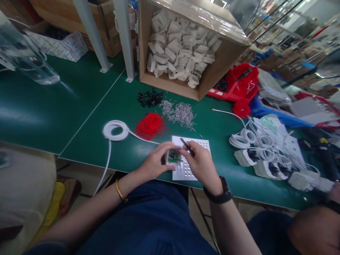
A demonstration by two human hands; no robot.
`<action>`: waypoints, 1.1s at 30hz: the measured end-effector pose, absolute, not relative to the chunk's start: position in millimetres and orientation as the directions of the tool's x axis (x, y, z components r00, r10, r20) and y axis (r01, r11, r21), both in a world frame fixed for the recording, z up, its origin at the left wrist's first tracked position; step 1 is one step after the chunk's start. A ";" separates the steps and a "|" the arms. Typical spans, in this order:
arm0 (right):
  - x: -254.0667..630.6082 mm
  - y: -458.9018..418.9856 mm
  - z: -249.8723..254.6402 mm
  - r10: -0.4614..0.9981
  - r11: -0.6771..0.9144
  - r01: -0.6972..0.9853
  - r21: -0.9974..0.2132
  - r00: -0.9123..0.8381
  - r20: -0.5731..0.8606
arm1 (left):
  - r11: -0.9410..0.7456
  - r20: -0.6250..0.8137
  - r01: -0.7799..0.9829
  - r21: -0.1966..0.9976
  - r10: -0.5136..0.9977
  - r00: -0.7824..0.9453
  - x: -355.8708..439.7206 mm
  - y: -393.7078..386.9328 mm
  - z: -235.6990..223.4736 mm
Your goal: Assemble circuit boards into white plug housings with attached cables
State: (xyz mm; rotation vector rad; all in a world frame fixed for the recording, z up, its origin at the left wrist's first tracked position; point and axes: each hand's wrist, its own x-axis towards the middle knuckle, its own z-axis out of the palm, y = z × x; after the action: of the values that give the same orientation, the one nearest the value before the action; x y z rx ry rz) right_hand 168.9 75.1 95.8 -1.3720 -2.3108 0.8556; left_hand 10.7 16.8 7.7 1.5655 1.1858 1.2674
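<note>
In the head view my left hand (155, 161) is closed around a small white plastic housing (168, 163) with a green circuit board (174, 158) inside. Between the thumb and fingers of my right hand (200, 161) is a slim black tool (187, 147), perhaps tweezers; its tip reaches too small to make out. The right fingertips are at the housing's right side. Under both hands lies a white sheet (177, 175) with rows of small round dots. A white cable (138, 135) runs from a coil (107, 131) toward the housing.
Behind my hands lie red cords (150, 126), metal screws or pins (183, 114) and black parts (150, 98). A cardboard box (203, 86) of white housings stands further back. Cabled white units (245, 157) crowd the right. Another person's arm (310, 226) is at lower right.
</note>
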 end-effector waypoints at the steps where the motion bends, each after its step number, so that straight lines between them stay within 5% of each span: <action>1: 169.9 76.0 93.3 0.871 0.377 0.672 -0.637 -0.492 -0.004 | -0.259 0.250 0.181 0.949 0.966 0.071 10.2 16.5 7.6; 9: 176.9 95.3 84.9 0.766 0.295 0.519 -0.802 -0.630 -0.126 | -0.246 0.228 0.166 0.955 0.966 0.118 6.2 8.9 8.7; 17: 168.3 100.9 93.7 0.730 0.432 0.592 -0.681 -0.672 -0.122 | 0.000 -0.001 0.015 1.000 0.998 0.066 9.9 1.4 4.2; 27: 164.5 103.0 94.5 0.638 0.602 0.565 -0.564 -0.766 -0.086 | -0.014 0.016 -0.088 0.996 0.999 0.028 11.9 2.2 2.8; 33: 160.8 112.3 101.2 0.596 0.562 0.514 -0.648 -0.795 -0.114 | -0.037 0.037 -0.011 0.999 0.999 0.033 10.2 0.3 -1.7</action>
State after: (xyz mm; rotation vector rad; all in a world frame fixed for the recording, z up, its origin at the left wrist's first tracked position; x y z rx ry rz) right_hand 160.8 112.3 101.2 -0.9532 -2.6711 1.0484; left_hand 10.2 0.3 -1.7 1.2441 1.1595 1.2167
